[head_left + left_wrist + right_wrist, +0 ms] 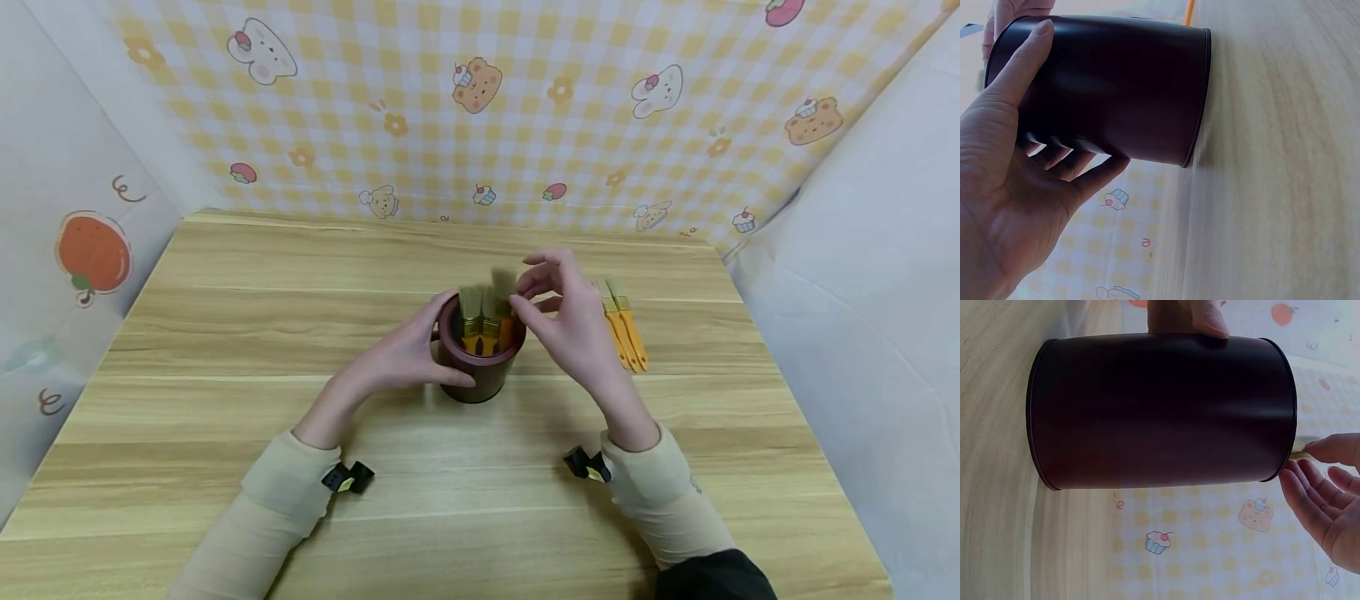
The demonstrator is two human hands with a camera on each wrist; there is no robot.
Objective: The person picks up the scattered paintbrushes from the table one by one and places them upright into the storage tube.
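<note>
A dark brown cylindrical holder (483, 383) stands upright on the table. My left hand (401, 354) grips its left side, thumb on the near wall and fingers around the far side, as the left wrist view also shows. Inside the holder, flat paintbrushes (480, 312) stand bristles up, their orange handles going down into it. At the right of the rim, my right hand (566, 321) pinches a blurred paintbrush (504, 282) between thumb and fingers. Part of this brush (1300, 452) shows at the thumb tip in the right wrist view.
More paintbrushes (628, 329) with orange handles lie side by side on the wooden table (225, 400), right of the right hand. A yellow checked cloth (420, 158) hangs behind the table, with white sheeting (862, 292) at the sides.
</note>
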